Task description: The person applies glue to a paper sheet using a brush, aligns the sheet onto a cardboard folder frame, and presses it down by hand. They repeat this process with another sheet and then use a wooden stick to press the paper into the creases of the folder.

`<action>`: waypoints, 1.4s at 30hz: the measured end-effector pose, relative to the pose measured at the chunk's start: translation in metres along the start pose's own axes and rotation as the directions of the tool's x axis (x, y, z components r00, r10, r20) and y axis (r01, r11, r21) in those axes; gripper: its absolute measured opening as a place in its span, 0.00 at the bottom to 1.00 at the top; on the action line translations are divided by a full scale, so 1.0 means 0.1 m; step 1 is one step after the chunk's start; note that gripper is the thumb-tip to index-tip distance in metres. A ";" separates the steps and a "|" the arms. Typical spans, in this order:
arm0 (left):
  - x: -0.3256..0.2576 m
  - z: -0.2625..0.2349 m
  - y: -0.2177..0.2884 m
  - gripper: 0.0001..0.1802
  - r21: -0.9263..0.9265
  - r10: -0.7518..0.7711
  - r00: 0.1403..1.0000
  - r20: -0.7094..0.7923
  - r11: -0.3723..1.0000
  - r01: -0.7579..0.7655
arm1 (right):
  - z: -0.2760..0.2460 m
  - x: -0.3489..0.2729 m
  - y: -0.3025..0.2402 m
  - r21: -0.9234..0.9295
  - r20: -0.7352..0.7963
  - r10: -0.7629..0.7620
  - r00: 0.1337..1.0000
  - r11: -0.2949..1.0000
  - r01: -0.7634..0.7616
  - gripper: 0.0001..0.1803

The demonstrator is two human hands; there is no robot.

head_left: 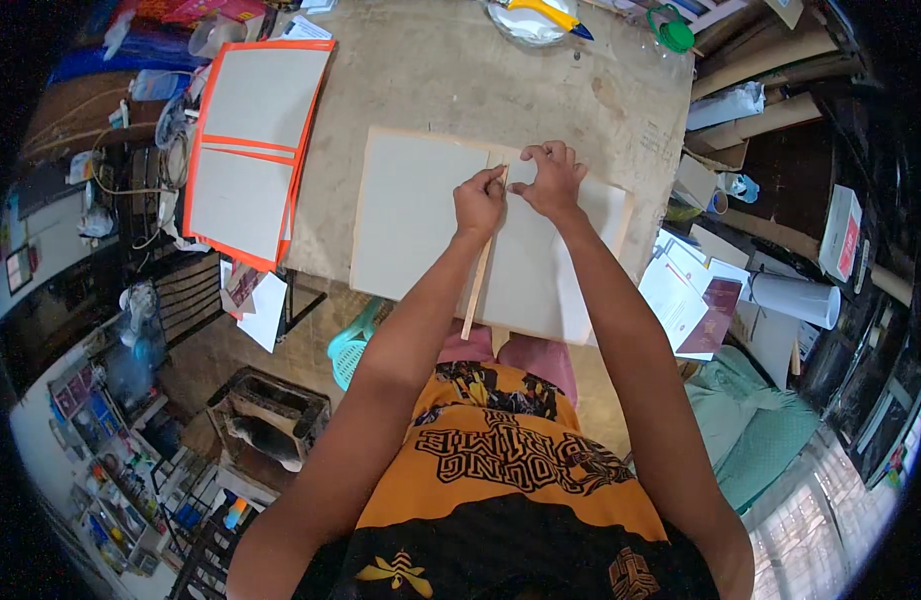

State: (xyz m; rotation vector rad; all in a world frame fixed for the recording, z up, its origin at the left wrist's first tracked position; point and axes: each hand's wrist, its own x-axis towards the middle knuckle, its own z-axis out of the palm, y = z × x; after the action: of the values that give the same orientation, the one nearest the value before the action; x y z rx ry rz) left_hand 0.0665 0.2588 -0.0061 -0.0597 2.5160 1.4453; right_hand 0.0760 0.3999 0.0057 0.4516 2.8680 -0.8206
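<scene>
Two pale grey boards (420, 210) lie side by side on a cream-edged sheet in front of me, like an opened book cover. A narrow tan strip (476, 285) runs along the gap between them, its near end reaching past the boards toward me. My left hand (479, 206) is closed, with thumb and forefinger pinching the strip near its far end. Just right of that end, my right hand (553, 180) rests over the right board. Its thumb and bent fingers are apart, and nothing shows between them.
Orange-edged covers with grey boards (248, 195) are stacked at the table's left. A yellow-handled tool (545, 12) lies on a white round thing at the far edge, near a green-capped bottle (673, 32). Papers (680, 290) and cardboard crowd the right side. A teal chair (352, 345) stands below.
</scene>
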 end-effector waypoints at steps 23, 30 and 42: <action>-0.03 -0.61 0.29 0.15 0.061 -0.038 0.990 0.137 0.998 0.030 | 0.25 -1.04 -0.14 -0.200 -0.003 -0.328 0.945 0.926 0.321 0.30; -1.66 -1.02 -0.51 0.14 0.035 -0.081 0.995 0.056 0.996 0.079 | 0.47 -1.28 -0.12 -0.252 0.158 -0.550 0.820 0.780 0.572 0.22; -2.01 -0.97 -0.71 0.11 0.128 -0.146 0.989 0.027 0.982 0.142 | 0.49 -1.46 -0.11 -0.008 0.320 -0.798 0.511 0.537 0.843 0.34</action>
State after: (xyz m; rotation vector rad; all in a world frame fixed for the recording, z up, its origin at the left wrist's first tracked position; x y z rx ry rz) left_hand 0.2546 0.1225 0.0257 -0.1878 2.5098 1.2194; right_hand 0.2132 0.3282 -0.0013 -1.0940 2.7238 -0.6259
